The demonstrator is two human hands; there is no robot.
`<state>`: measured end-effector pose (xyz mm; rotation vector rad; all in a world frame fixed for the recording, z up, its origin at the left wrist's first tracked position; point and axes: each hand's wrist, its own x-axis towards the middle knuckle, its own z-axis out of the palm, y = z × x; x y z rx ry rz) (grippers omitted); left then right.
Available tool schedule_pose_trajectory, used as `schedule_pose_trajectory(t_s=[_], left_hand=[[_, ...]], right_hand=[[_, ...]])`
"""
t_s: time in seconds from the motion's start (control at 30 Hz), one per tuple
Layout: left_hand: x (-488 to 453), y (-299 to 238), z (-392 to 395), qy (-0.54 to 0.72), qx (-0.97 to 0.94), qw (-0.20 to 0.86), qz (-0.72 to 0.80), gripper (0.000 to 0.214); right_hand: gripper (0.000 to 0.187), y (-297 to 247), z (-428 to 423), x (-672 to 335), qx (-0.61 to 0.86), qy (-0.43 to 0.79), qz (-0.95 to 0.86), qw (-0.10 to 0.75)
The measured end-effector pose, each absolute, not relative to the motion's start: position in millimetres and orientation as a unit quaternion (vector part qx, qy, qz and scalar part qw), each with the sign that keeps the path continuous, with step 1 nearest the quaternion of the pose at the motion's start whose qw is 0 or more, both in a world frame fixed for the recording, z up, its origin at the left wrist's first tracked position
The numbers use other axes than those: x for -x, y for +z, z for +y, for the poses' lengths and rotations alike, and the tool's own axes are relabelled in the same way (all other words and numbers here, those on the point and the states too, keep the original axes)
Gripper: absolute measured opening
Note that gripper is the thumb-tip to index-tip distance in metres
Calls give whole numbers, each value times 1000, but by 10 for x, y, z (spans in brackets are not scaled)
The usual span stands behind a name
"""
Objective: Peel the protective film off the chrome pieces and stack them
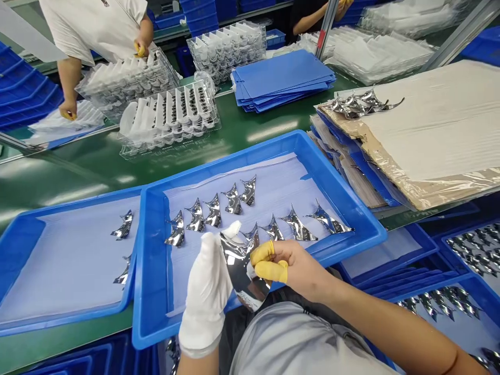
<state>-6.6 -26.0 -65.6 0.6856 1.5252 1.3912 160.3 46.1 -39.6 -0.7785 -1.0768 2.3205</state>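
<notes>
My left hand [206,294], in a white glove, is closed on the edge of a mirror-bright chrome part [241,271] with pointed corners, held above the near rim of a blue tray [139,291]. Yellow finger cots cover the thumb and a finger of my right hand [299,266]. Those fingertips are pinched against the chrome part's face, with a bit of white material showing between them; its kind is unclear. Inside the tray, on white lining, lie two rows of similar chrome parts, one row at the back [213,210] and one at the right [297,225].
Left of my tray is another blue tray [23,219] with two chrome parts. Clear packs of parts [172,117] and blue sheets [283,78] sit beyond. More chrome parts [357,104] rest on a wrapped stack [437,125] at right. A co-worker [97,31] handles packs across the bench.
</notes>
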Motion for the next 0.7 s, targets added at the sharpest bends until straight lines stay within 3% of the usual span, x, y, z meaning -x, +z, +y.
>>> schedule_pose_trajectory(t_s=[0.1,0.23,0.4,0.5,0.6,0.7], left_hand=[[53,-515,-268,539,-300,466,635,51],[-17,-371,-228,562,-319,488,587,77],[-40,-393,-232,603,-279,468,583,31],[-37,-406,-247,616,-280,456,577,24],[-53,-384,-239,614,-273,472,571,26],[-72,-371,-207,604,-279,484,568,34]], right_hand=[[20,-365,460,-1660,274,823,-428,253],[12,-334,461,-1715,256,738,-564,267],[12,-288,418,-1743,192,575,-723,331],[12,-272,395,-1759,164,510,-766,356],[12,-278,395,-1778,180,544,-745,342],[15,-318,400,-1778,239,686,-625,286]])
